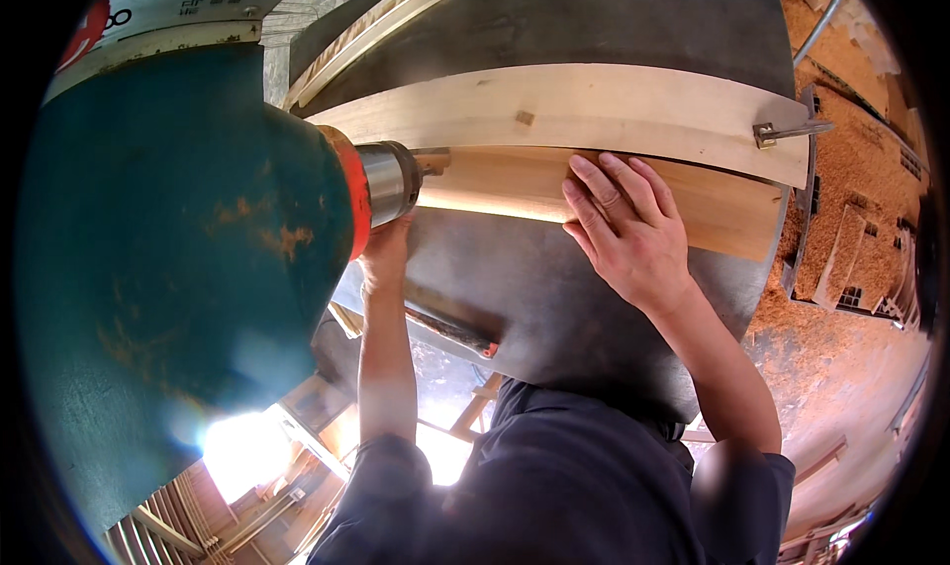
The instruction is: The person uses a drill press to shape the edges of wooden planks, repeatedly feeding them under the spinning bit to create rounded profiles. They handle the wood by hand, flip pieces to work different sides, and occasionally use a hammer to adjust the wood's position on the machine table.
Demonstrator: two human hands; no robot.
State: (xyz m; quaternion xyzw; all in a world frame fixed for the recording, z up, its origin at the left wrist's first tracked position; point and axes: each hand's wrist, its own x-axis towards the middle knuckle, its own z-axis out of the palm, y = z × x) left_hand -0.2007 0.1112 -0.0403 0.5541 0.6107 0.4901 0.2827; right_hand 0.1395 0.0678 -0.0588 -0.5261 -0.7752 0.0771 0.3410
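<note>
From where I stand, the wooden board [505,184] is on the grey worktop [515,288], long axis L–R across the person's front, approx. parallel w/ the pale wooden strip [614,110] just beyond it. One end points R, twd the worktop's edge nr a metal clamp [792,132]; the other points L, by the silver chuck [389,181] of the green machine head [178,229]. Hands: R hand [633,229] open, laid on the board abt mid-length; L hand [388,246] part hidden below the chuck, can't tell if gripping.
</note>
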